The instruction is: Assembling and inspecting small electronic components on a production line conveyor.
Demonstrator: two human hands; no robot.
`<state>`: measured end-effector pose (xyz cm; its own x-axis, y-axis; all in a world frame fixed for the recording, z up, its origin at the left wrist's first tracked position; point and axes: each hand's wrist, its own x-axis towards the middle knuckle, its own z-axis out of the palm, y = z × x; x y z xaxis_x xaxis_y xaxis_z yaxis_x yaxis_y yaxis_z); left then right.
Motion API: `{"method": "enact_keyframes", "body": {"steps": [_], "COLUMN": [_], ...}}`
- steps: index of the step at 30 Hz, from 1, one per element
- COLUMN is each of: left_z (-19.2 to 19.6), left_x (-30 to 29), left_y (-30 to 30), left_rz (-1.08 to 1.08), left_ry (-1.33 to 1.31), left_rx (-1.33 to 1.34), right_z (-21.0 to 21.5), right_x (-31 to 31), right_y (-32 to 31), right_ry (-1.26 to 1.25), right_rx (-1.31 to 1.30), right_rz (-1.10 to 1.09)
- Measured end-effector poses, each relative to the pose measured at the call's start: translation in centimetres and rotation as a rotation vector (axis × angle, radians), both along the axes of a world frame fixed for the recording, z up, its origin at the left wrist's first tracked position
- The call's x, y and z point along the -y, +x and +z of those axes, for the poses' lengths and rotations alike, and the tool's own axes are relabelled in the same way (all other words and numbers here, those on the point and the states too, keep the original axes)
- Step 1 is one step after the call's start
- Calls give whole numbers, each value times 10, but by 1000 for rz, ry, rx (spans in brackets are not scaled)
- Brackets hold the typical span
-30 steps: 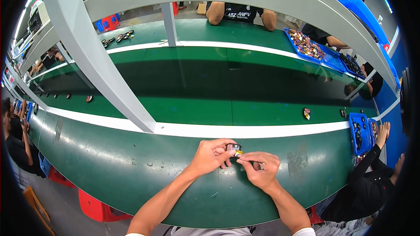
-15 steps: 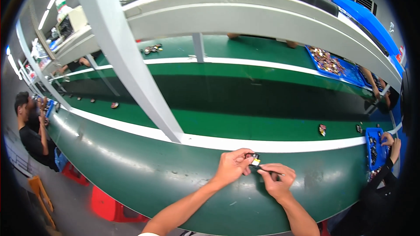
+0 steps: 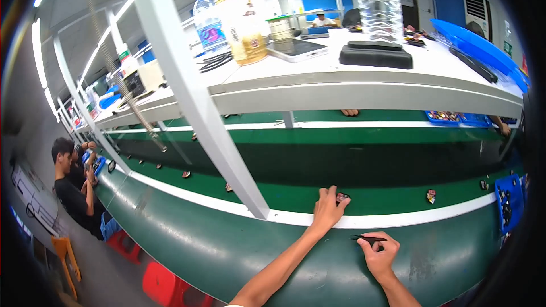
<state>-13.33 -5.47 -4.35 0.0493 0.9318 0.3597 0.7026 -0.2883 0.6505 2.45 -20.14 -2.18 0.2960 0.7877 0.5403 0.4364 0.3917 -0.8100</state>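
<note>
My left hand (image 3: 328, 209) reaches forward over the white stripe of the green conveyor belt (image 3: 398, 200) and has its fingertips on a small dark part (image 3: 342, 197) that lies on the belt. My right hand (image 3: 380, 254) rests on the green bench edge nearer me and pinches black tweezers (image 3: 368, 239), which point left. Another small part (image 3: 431, 196) lies on the belt to the right of my left hand.
A white frame post (image 3: 193, 96) slants across in front. The shelf above (image 3: 364, 74) carries bottles, a phone and a black case. Blue trays of parts (image 3: 506, 207) stand at the right. Several small parts ride the belt at the left, near a seated person (image 3: 71, 185).
The view has tilted up. My hands, which held the small part and tweezers together at the bench edge, have parted: the left reached out and set the part on the belt.
</note>
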Motion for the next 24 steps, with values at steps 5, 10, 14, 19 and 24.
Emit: {"method": "enact_keyframes", "body": {"steps": [5,10,14,19,24], "left_z": [18,26,23,24,22], "left_x": [46,61,63,67,67], "left_y": [-9,-16,-15,-11,-10], "left_rz": [-5,-45,-109,-418,-468], "left_ry": [172,189,165,246,297], "left_rx": [29,284,353,161,37], "right_z": [9,3,-3,-6,-5], "right_x": [0,-8,-10,-8,-11], "right_y": [9,11,13,14,6], "right_ry": [-74,-157,-292,-306,-281], "right_rx": [-42,-124,-237,-345,-425], "right_rz": [-35,-32,29,75,84]}}
